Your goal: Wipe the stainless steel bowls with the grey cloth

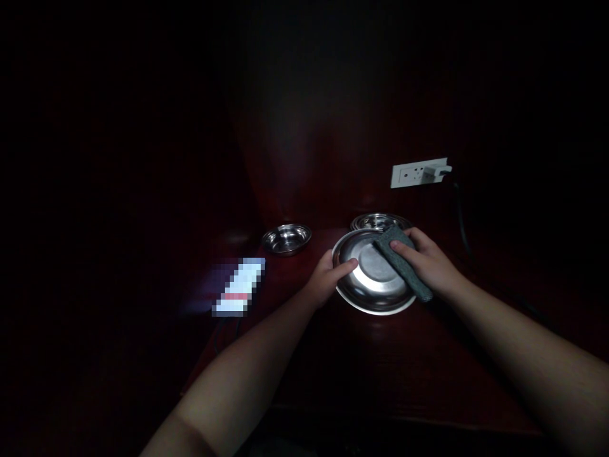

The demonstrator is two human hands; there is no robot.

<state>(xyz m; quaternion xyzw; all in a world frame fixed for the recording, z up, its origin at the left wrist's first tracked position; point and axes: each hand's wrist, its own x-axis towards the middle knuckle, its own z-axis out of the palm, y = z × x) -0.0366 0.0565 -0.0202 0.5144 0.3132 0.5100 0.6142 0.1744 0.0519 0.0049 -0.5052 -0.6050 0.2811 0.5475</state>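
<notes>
A shiny steel plate [371, 289] is tilted up off a dark red wooden table [380, 368]. My left hand [328, 276] grips its left rim, thumb lying over the inside edge. My right hand [428, 263] presses a folded grey cloth [402, 260] against the plate's inner right side, fingers closed over the cloth. The room is very dark, and only the area round my hands is lit.
A small steel bowl [286, 238] stands to the left of the plate, and another steel dish [380, 221] sits behind it. A bright blurred phone screen [239, 287] lies at the left. On the back wall is a white socket [413, 173] with a plugged-in charger [438, 171].
</notes>
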